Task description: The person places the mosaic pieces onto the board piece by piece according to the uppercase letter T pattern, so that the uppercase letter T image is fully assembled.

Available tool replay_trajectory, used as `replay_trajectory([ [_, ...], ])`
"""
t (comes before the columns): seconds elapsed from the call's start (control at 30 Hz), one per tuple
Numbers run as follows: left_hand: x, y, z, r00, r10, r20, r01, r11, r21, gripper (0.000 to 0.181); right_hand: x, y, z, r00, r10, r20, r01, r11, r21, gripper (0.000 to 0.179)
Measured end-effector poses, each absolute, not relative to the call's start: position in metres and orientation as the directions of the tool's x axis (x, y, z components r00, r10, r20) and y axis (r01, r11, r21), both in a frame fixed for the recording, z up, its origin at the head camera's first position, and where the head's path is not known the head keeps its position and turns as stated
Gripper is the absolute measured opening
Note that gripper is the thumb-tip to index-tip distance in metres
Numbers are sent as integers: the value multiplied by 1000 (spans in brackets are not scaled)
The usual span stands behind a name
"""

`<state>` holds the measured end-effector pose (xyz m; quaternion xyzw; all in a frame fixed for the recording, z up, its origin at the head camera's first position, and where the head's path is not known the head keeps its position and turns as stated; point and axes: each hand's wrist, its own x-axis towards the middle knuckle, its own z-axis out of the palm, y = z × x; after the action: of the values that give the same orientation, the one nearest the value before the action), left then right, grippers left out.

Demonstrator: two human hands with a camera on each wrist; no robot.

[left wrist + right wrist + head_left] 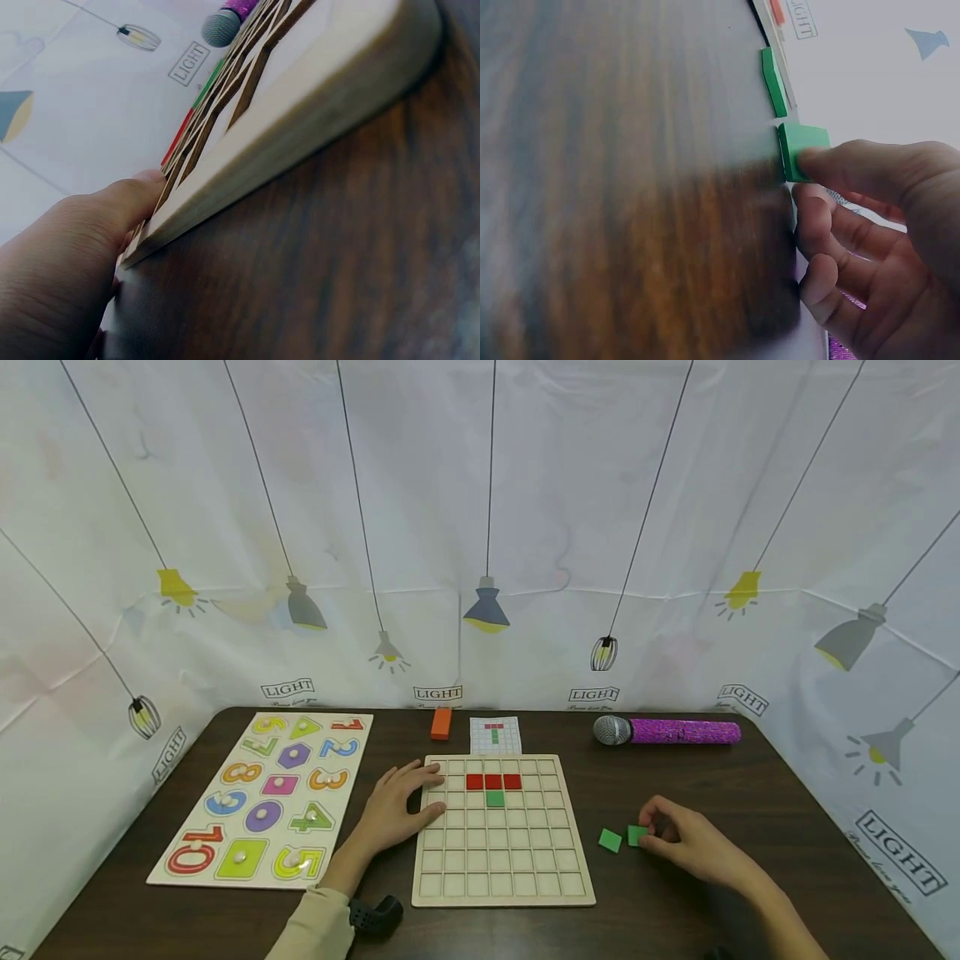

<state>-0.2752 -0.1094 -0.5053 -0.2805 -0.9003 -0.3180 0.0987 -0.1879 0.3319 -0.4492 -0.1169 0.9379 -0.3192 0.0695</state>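
At the near side, a black strap (377, 916) lies beside a pale sleeve (315, 927). The right hand (693, 845) pinches a green tile (634, 836) just right of the grid board (504, 900); a loose green tile (610, 841) lies beside it on the tabletop (645, 910). Only the right wrist view shows the thumb against the held tile's face and that tile's side edge. The left hand (393, 806), fingers spread and relaxed, rests on the board's left edge; the left wrist view adds the board's thick pale side. In the grid's compartments sit three red tiles (492, 782) in a row, with one set green tile (495, 798) below the middle one. To the left, a puzzle board (251, 752) holds knobbed numbers and shapes in its recesses. Farther back are an orange block (441, 724), a card (510, 739) printed with a red-and-green T and a purple microphone (682, 732), before a lamp-printed backdrop (420, 485).
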Motion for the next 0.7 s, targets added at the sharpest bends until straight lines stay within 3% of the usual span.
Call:
replay_trajectory([
  [0.7, -276, -110, -507, -821, 448, 355, 571, 644, 509, 47, -204, 307, -449, -964, -242, 113, -257, 725, -639, 14],
])
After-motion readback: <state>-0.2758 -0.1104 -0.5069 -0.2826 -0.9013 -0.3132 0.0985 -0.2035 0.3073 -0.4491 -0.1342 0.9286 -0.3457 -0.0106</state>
